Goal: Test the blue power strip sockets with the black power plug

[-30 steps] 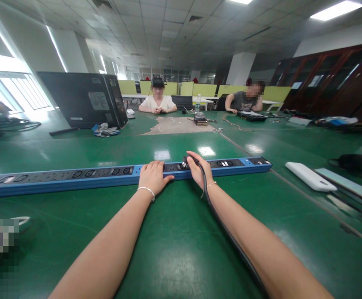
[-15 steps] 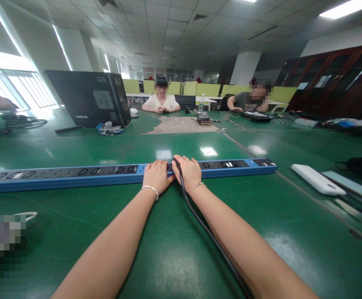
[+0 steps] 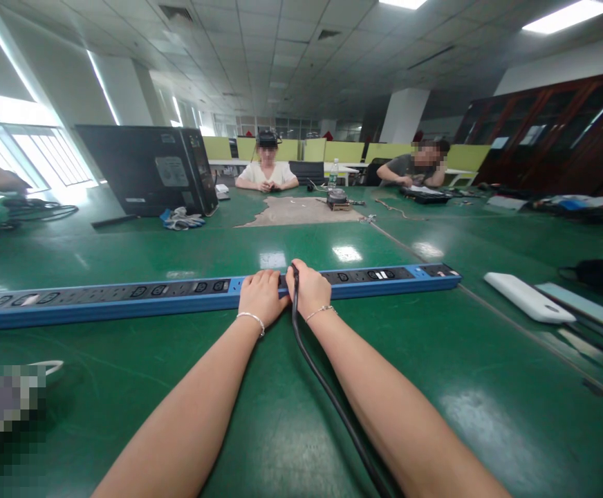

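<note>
A long blue power strip [image 3: 177, 310] with black socket panels lies across the green table [image 3: 140, 380]. My left hand [image 3: 261, 297] is closed over its middle, fingers on top and thumb at the near side. Just to the right, my right hand [image 3: 309, 290] is closed around the plug end of a black power cord [image 3: 327, 394], held at the strip's top. The cord runs from the hand toward me along the right forearm. Fingers hide the plug itself, so I cannot see whether it sits in a socket.
A black computer case [image 3: 146, 169] stands at the back left, with gloves [image 3: 182, 219] beside it. Two people [image 3: 267, 169] sit across the table. A white power-bank-like block [image 3: 528, 299] lies to the right; a pixelated object [image 3: 1, 408] is at near left.
My right hand has shifted slightly left and its fingers have curled in more around the plug end. The cord now hangs a little farther left. My left hand stays on the strip.
</note>
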`<state>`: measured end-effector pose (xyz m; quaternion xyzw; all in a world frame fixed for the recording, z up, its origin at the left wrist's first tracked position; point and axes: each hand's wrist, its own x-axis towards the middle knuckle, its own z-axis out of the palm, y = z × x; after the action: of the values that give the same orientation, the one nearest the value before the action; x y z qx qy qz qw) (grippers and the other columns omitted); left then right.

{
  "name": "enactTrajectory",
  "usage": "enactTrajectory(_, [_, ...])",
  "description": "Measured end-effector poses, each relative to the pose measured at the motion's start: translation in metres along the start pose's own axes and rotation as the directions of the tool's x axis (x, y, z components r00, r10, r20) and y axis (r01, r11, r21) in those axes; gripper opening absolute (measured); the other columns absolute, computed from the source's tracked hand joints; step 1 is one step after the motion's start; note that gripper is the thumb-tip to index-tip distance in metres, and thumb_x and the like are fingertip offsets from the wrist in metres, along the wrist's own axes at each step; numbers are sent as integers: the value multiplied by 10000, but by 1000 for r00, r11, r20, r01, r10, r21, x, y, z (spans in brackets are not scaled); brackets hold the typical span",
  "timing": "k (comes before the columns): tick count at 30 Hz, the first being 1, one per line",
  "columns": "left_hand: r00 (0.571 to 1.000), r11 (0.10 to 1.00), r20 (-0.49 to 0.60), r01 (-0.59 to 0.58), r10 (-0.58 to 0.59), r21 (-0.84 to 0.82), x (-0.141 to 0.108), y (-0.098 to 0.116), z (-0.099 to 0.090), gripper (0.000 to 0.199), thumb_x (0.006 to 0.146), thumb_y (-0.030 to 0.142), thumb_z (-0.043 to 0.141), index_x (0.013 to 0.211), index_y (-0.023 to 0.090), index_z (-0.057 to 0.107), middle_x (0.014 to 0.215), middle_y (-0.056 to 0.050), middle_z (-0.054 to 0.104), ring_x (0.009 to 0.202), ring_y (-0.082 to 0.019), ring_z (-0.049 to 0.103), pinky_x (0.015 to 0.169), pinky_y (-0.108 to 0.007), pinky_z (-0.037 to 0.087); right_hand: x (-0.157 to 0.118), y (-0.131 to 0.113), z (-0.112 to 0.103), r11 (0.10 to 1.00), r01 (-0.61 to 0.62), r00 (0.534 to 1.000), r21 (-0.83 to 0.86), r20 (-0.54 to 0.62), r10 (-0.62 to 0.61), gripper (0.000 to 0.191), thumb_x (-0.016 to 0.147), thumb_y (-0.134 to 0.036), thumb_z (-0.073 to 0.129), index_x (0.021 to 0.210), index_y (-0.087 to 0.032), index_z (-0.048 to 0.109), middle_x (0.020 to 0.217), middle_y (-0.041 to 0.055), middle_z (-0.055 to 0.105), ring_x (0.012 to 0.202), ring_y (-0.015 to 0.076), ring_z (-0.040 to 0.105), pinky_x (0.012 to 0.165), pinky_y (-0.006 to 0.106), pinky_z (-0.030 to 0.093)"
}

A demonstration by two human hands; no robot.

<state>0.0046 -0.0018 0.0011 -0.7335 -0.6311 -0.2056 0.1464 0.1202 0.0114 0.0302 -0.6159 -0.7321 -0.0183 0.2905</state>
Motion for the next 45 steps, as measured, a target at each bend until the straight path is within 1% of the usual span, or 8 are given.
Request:
enactTrajectory(9, [1000,1000,9,0,0,-9,0,0,1,588,764,551,537,1196,153,508,1217,-132,581,1143,-281,489,951,-416,337,10,26,9,969,-54,999,242,17,52,353,894,-421,371,1106,-291,621,1031,3,694,954,153,632,830,237,449])
enactTrajectory(12, [1000,1000,-7,-1,1,-15,-1,-1,3,571,774,534,527,1198,152,507,1222,-131,578,1150,-278,483,955,-413,332,11,23,6,985,-10,999,172,39,3,353,897,-422,368,1125,-297,607,1012,3,699,925,155,640,803,241,455])
enactTrajectory(17, [1000,1000,-10,2,-2,-23,-1,-1,3,461,808,428,481,1176,154,523,1190,-114,596,1131,-262,496,946,-402,336,7,9,-5,981,175,983,-86,64,-169,360,917,-397,330,1123,-268,596,863,41,715,774,178,657,726,277,453])
enactTrajectory(23, [1000,1000,3,10,-10,-28,-1,1,-1,423,805,359,472,1178,168,525,1205,-113,589,1135,-261,495,949,-400,335,5,1,-4,962,225,974,-152,41,-222,347,936,-325,304,1088,-211,594,837,70,716,795,178,655,875,319,385])
enactTrajectory(30, [1000,999,9,23,-23,-25,-1,1,0,433,812,388,470,1180,166,528,1215,-123,586,1142,-264,498,962,-402,334,-6,8,9,979,193,980,-73,-34,-195,348,941,-327,311,1135,-201,572,997,66,697,904,162,631,913,294,367])
enactTrajectory(36, [999,999,-36,9,-11,-49,-1,2,1,547,814,365,465,1295,110,421,1240,-155,566,1151,-272,501,975,-413,338,-14,25,11,963,270,963,20,1,-271,406,899,-302,391,1278,-179,475,1202,80,611,1101,175,552,970,315,357])
enactTrajectory(40, [995,990,-46,-92,88,-104,-1,11,0,629,812,264,460,1397,141,265,1351,-137,477,1164,-232,503,973,-360,358,-16,39,11,941,323,944,100,43,-328,501,855,-247,426,1351,-181,400,1273,73,563,1186,162,491,1037,340,306])
enactTrajectory(45, [993,980,4,-112,115,-161,2,18,-1,540,828,163,400,1364,180,333,1305,-105,534,1160,-202,514,971,-356,371,-16,46,11,939,318,945,131,39,-325,477,844,-246,411,1310,-159,464,1276,71,561,1200,175,475,1051,360,300])
